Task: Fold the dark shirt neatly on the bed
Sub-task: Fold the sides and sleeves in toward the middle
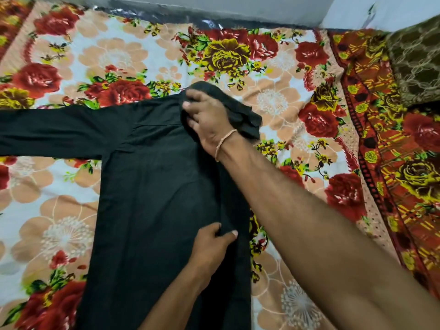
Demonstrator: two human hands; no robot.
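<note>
- Shirt: dark, flat on the bed, centre of frame, running off the lower edge.
- Long axis: bottom of frame to upper centre. Collar end points up-frame, hem end toward the viewer.
- One sleeve lies straight out to the left edge, square to the body. The other side's cloth is bunched at upper centre-right.
- Right hand: at the collar/shoulder area, fingers curled round the bunched cloth; grips it.
- Left hand: lower centre, thumb and fingers pinching a ridge of cloth along the shirt's right-of-frame edge.
- Step in hand (judgement): first side fold, with the right-of-frame edge and its sleeve being brought in over the body. Early in the task; the left-of-frame sleeve is untouched.
- Next move calls for (judgement): both hands carrying the edge inward together, keeping the crease parallel to the long axis, then laying the bunched sleeve flat down the body and smoothing it.
- Surroundings: floral sheet under the shirt; red patterned cloth at right; brown netted fabric upper right; wall along the top.
</note>
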